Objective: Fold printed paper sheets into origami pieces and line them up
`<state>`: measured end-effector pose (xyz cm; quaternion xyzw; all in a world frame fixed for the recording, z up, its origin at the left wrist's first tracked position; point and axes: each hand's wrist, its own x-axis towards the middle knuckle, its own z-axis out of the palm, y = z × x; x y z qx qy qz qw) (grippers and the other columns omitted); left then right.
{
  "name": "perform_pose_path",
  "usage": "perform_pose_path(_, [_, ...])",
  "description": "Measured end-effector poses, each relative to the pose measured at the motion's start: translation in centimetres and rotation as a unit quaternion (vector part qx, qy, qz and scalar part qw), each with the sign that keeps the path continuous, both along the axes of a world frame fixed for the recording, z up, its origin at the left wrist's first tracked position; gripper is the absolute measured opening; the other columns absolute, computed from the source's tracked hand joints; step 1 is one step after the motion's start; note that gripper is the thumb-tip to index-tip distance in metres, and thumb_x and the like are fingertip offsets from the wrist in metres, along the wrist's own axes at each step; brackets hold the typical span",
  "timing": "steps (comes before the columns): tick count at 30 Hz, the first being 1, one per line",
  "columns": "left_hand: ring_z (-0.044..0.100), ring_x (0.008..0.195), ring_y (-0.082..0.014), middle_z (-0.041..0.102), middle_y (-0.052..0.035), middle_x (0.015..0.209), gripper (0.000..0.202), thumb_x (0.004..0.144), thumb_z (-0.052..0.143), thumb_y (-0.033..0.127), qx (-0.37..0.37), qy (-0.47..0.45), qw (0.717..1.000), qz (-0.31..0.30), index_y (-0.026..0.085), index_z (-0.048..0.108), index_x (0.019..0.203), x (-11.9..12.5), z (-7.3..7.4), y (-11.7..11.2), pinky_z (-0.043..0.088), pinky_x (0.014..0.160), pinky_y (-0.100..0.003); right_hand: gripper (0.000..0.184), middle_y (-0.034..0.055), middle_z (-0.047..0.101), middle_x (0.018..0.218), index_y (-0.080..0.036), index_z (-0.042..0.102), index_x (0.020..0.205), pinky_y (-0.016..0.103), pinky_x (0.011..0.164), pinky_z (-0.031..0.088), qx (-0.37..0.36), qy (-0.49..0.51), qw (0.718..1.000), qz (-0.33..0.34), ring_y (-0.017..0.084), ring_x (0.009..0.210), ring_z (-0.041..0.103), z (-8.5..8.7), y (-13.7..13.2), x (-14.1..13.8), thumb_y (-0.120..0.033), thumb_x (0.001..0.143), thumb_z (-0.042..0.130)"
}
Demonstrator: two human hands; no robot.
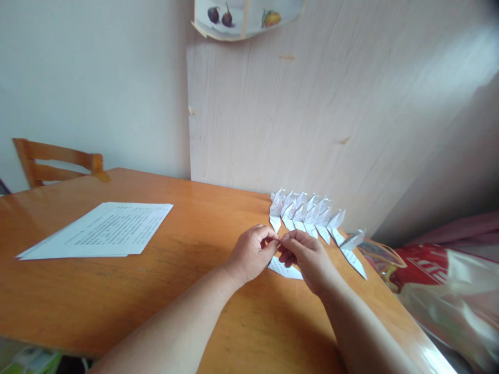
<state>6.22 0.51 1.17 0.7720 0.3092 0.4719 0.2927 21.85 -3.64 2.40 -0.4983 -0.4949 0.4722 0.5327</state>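
Over the wooden table (175, 296), my left hand (255, 252) and my right hand (306, 254) meet with their fingertips pinched together. A folded piece of printed paper (286, 268) shows just below and between them. Both hands appear closed on its upper part, which the fingers mostly hide. Just beyond my hands stand several folded paper figures (300, 210), white with print and with pointed upright tips, packed in rows. One more paper figure (354, 254) lies slightly apart at the right, near the table edge.
A stack of printed sheets (117, 228) lies flat on the left of the table. Behind it is a wooden chair (62, 156). The table's back edge meets a wall panel (249, 114) with a fruit picture (245, 19). Red and white bags (432, 280) sit beyond the right edge.
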Motion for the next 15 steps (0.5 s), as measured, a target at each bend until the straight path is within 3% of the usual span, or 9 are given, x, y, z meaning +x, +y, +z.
perform_pose_path(8, [0.055, 0.072, -0.0122, 0.061, 0.0012, 0.076, 0.012, 0.087, 0.057, 0.016, 0.007, 0.006, 1.0, 0.003, 0.019, 0.064, 0.077, -0.09, 0.16, -0.08, 0.041, 0.066, -0.024, 0.022, 0.0012, 0.063, 0.066, -0.017, 0.059, 0.078, 0.024, 0.05, 0.043, 0.005, -0.034, 0.999, 0.0, 0.012, 0.056, 0.058, 0.26, -0.03, -0.03, -0.037, 0.082, 0.068])
perform_pose_path(15, [0.055, 0.073, -0.0121, 0.062, 0.0006, 0.078, 0.013, 0.087, 0.057, 0.016, 0.013, 0.009, 1.0, 0.001, 0.019, 0.065, 0.077, -0.12, 0.19, -0.09, 0.042, 0.067, -0.024, 0.026, 0.0006, 0.064, 0.068, -0.017, 0.059, 0.078, 0.024, 0.049, 0.042, -0.003, 0.001, 1.0, 0.011, 0.012, 0.055, 0.058, 0.18, -0.05, -0.03, -0.041, 0.082, 0.069])
